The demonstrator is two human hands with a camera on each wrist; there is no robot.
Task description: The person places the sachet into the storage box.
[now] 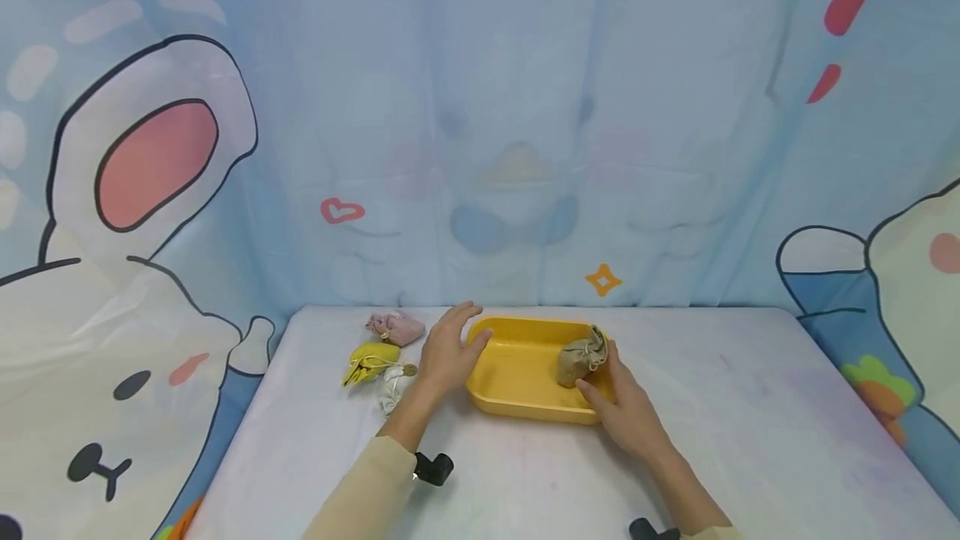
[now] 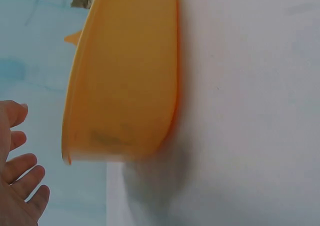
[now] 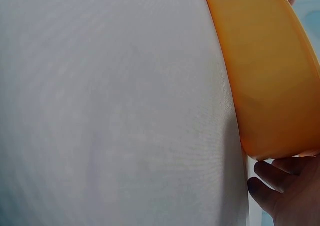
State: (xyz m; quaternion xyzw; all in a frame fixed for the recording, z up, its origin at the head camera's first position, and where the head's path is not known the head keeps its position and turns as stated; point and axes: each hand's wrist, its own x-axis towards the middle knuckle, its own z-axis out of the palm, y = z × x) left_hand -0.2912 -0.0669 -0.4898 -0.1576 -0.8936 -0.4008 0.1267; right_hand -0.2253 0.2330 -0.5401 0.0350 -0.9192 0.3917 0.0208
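Observation:
A yellow plastic tray [image 1: 517, 411] stands on the white-covered table. Inside it, toward the right end, sits a khaki drawstring pouch [image 1: 576, 361] with a gathered top. My right hand [image 1: 630, 411] holds the tray's right end, its thumb over the rim by the pouch and its fingers along the outer wall; the right wrist view shows those fingers [image 3: 272, 176] against the end wall. At the tray's left end, my left hand [image 1: 450, 357] has its fingers spread, the thumb overlapping the rim in the head view. In the left wrist view those fingers [image 2: 22, 168] stand apart from the tray.
Left of the tray lie a pink pouch [image 1: 396, 328], a yellow pouch [image 1: 371, 362] and a white pouch [image 1: 393, 386], close together, the white one partly behind my left hand. A light blue printed curtain [image 1: 517, 107] hangs at the table's back edge.

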